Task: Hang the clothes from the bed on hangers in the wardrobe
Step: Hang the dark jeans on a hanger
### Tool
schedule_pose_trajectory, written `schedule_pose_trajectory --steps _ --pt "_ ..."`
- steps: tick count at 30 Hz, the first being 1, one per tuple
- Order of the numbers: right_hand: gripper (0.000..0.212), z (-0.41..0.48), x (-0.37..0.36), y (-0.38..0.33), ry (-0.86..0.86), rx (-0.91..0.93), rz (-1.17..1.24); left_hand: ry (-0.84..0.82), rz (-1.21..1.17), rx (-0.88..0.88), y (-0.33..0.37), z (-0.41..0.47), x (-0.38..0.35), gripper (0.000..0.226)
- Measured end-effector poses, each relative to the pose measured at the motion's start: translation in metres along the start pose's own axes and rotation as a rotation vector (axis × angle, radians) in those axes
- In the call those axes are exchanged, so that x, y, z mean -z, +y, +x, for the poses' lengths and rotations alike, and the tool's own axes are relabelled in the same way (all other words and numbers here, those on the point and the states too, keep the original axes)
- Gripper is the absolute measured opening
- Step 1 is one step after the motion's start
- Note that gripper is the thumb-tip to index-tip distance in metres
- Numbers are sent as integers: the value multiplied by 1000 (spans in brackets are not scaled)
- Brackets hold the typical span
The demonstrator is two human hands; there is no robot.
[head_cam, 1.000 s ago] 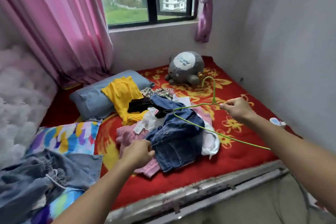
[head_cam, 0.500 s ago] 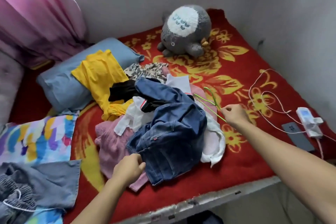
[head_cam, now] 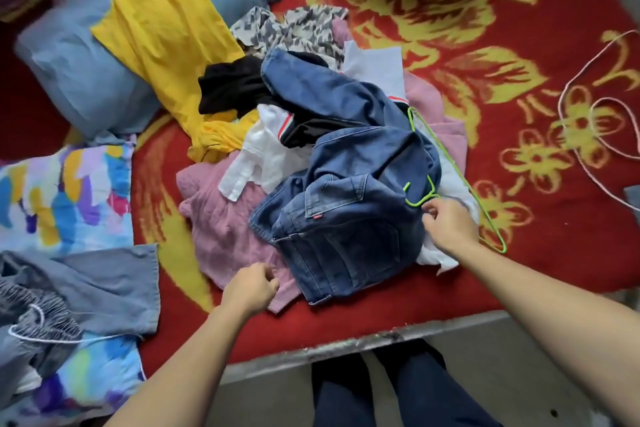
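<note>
Since the green wire hanger (head_cam: 462, 182) lies flat along the 3 o'clock side of the jeans (head_cam: 346, 184), we judge it is kept close, ready to take a garment. Our right hand (head_cam: 450, 225), at the jeans' 4 o'clock, has its grip pinched on the wire just below the hook. Our left hand (head_cam: 251, 286), at their 7 o'clock, is curled over the pink garment (head_cam: 221, 218); we cannot tell whether that grip holds cloth. The jeans lie crumpled on top of the clothes pile (head_cam: 263, 135) mid-bed (head_cam: 450, 45). They are dark denim, back pocket up, and look heavy and floppy.

Blue jeans (head_cam: 346, 191), green hanger (head_cam: 460, 180), yellow top (head_cam: 166, 35), red/yellow floral blanket (head_cam: 485, 55).
</note>
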State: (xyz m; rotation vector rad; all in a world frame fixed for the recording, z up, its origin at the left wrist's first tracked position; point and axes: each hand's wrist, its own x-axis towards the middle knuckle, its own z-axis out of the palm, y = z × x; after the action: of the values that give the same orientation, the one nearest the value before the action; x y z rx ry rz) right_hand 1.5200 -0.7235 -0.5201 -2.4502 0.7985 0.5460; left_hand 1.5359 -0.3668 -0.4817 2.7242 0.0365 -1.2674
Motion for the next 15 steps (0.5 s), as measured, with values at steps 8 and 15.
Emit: schedule_pose_trajectory --steps 8,15 --pt "33 -79 -170 -103 -284 362 -313 105 -39 -169 -29 110 3 35" --pt "83 -89 -278 -98 -99 274 -415 43 -175 -331 -40 163 -21 66"
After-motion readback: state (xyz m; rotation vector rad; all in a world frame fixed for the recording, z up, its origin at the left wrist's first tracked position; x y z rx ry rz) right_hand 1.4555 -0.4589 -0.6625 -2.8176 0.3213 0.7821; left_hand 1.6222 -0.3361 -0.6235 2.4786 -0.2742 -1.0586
